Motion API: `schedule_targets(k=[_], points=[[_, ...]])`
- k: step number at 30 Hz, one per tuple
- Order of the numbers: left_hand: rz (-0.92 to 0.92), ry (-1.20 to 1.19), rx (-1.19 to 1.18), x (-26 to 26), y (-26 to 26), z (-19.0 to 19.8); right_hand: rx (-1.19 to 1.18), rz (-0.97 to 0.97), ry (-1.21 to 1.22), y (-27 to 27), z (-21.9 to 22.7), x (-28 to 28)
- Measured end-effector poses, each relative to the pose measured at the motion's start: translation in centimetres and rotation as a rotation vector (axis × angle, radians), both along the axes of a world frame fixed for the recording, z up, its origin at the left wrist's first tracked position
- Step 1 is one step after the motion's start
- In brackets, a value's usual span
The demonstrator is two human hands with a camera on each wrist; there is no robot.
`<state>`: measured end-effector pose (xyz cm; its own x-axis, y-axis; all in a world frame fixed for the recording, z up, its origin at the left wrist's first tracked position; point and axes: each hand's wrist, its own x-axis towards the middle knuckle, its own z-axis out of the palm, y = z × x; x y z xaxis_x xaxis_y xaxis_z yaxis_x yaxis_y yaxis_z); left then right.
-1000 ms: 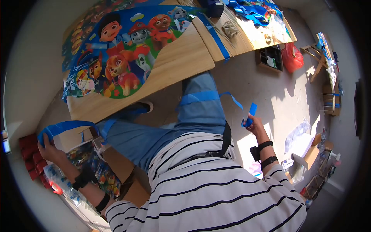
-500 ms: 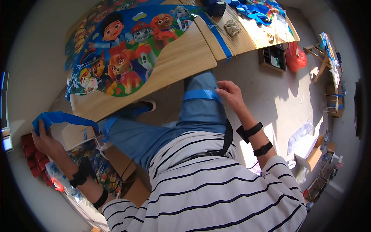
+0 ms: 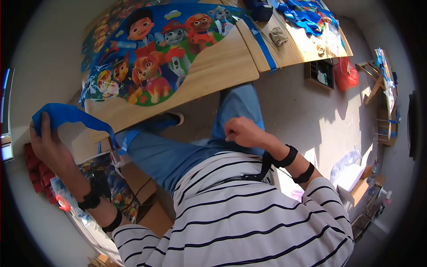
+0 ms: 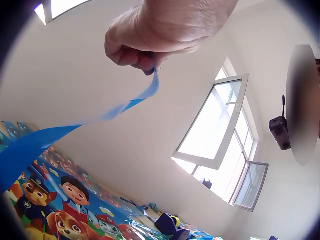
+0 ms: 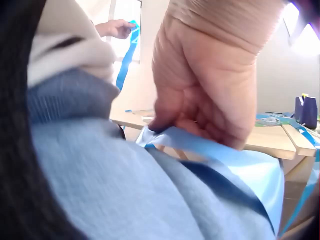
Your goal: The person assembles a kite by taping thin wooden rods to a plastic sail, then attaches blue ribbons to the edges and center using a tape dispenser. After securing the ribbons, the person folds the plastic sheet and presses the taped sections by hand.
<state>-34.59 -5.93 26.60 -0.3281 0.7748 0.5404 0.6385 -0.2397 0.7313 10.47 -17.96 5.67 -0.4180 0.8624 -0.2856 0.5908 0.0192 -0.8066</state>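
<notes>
The left hand (image 3: pixel 51 144), raised at the left, pinches a wide blue ribbon (image 3: pixel 66 112) that curves down to the left knee. In the left wrist view the ribbon (image 4: pixel 55 134) hangs twisted from the curled fingers of this hand (image 4: pixel 165 27). Over the other thigh, the right hand (image 3: pixel 244 132) is curled. From the right wrist view, its palm side (image 5: pixel 205 85) shows, and the thumb and fingers pinch a shiny blue ribbon (image 5: pixel 250 167) lying across the jeans (image 5: pixel 125 180). The fingertips are partly hidden. A blue band (image 3: pixel 129 139) circles the left leg.
A wooden table (image 3: pixel 222 64) with a cartoon sheet (image 3: pixel 151 53) stands in front. Blue ribbons (image 3: pixel 307 20) and a dark dispenser (image 3: pixel 259 11) lie on its right part. A red bag (image 3: pixel 346 74) and a compartment box (image 3: pixel 321 74) are on the floor at the right.
The right hand has come from the far right, where it held a blue strip, to the thigh and then nearer the body, its fingers now curled. The left hand has shifted left and up with its ribbon.
</notes>
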Motion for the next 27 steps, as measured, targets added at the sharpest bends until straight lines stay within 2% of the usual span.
schedule_targets(k=[2, 3, 4, 6, 9, 10, 12, 14, 16, 19, 20, 23, 27], points=[[-0.041, -0.087, 0.015, 1.3, 0.3, 0.2, 0.183, -0.122, -0.299, 0.4, -0.7, 0.3], [-0.067, -0.207, 0.026, 2.5, 0.3, 0.4, 0.281, -0.178, -0.443, 0.7, -1.1, 0.1], [-0.099, -0.328, 0.036, 3.8, 0.4, 0.5, 0.230, -0.152, -0.371, 0.6, -1.3, -0.1], [-0.164, -0.370, 0.050, 5.6, 0.4, 0.9, 0.145, -0.084, -0.227, 1.0, -1.5, -0.6], [-0.325, -0.410, 0.038, 7.6, -0.4, 2.3, 0.394, -0.073, -0.380, 2.4, -0.5, -1.3], [-0.396, -0.416, 0.023, 8.3, -0.7, 2.8, 0.387, -0.133, -0.300, 3.6, 1.5, -1.9], [-0.511, -0.476, -0.026, 10.8, -1.2, 3.3, 0.178, -0.189, 0.056, 6.3, 6.2, -3.5], [-0.703, -0.516, -0.123, 13.0, -1.3, 3.5, 0.259, -0.174, 0.501, 8.4, 8.9, -6.1], [-0.713, -0.517, -0.195, 15.0, -1.5, 3.1, 0.187, -0.142, 0.871, 9.7, 12.7, -9.3], [-0.736, -0.500, -0.252, 15.9, -1.2, 2.2, 0.044, 0.006, 1.016, 11.0, 15.9, -11.8], [-0.742, -0.492, -0.266, 15.7, -1.1, 1.9, 0.034, -0.031, 1.139, 10.9, 15.9, -12.8], [-0.651, -0.470, -0.324, 14.9, -1.0, 1.0, -0.179, -0.125, 1.139, 10.6, 15.6, -12.8], [-0.598, -0.678, -0.367, 14.4, -0.5, -1.7, -0.113, -0.242, 1.134, 11.1, 13.9, -13.3]])
